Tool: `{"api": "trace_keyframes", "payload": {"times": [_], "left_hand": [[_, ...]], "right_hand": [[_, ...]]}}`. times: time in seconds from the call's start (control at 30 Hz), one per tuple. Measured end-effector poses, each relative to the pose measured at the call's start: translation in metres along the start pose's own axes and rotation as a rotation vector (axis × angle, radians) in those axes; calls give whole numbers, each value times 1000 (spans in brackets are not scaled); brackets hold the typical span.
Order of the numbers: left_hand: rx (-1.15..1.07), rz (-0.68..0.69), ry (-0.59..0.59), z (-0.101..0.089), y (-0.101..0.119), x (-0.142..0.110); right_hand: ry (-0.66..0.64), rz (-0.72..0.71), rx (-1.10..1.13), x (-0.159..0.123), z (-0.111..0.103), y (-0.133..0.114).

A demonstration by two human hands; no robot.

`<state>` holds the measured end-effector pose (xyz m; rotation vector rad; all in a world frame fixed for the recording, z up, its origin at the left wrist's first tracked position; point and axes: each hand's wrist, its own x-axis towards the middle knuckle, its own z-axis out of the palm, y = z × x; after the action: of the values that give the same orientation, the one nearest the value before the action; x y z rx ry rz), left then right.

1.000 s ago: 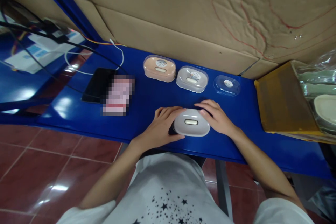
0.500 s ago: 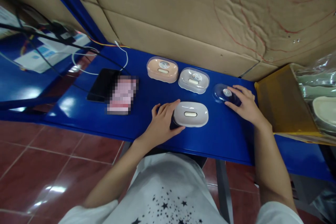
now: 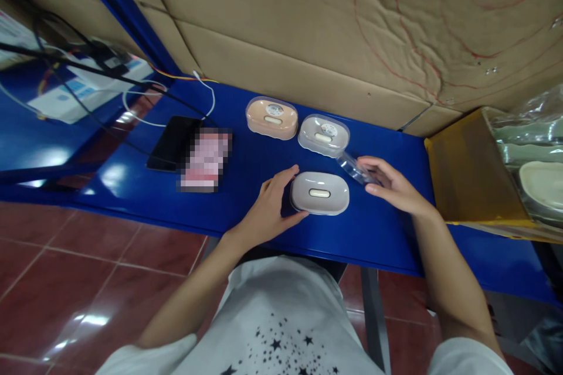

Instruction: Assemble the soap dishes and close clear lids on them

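Covers sit on two of the three oval soap dishes out on the blue table [image 3: 246,187]: I see a peach soap dish [image 3: 272,120] and, just beside it, a covered grey soap dish [image 3: 323,136], both at the back near the cardboard panel [image 3: 308,64], each with a round label on its clear top. Nearer the person is a bare grey soap dish [image 3: 308,184], upright on the table with its pill-shaped centre piece exposed and no cover over it. From my remote view, I judge two dishes complete as far as covers go, and one without. The clear cover [image 3: 352,170] for comparison is in the right hand [image 3: 396,188], pinched between thumb and fingers, tilted, off to the side of the bare dish and near the covered grey one; I cannot make out its label. The left hand [image 3: 264,211] makes a wide curve around the near-left end of the bare dish, thumb at the near rim and fingertips by the far one, and I cannot tell how firmly it touches. Over on the right, an open cardboard box [image 3: 479,170] contains more dishes in plastic, and I cannot count them.
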<state>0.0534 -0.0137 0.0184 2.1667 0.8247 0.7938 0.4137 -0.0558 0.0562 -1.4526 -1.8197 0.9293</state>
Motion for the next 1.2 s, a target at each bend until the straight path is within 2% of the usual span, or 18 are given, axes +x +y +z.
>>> {"api": "trace_keyframes", "payload": {"times": [0.07, 0.17, 0.3, 0.47, 0.93, 1.2], "left_hand": [[-45, 4, 31, 3, -3, -1], [-79, 2, 58, 6, -7, -1], [-76, 7, 68, 6, -8, -1], [-23, -13, 24, 3, -5, 0], [21, 10, -6, 0, -1, 4], [24, 5, -29, -2, 2, 5]], "right_hand": [[-20, -54, 21, 1, 20, -12], [10, -150, -113, 2, 48, -26], [34, -263, -303, 0, 67, -35], [-41, -306, -378, -1, 70, -38], [-64, -349, -569, 0, 70, -46], [-74, -318, -520, 6, 72, -45]]}}
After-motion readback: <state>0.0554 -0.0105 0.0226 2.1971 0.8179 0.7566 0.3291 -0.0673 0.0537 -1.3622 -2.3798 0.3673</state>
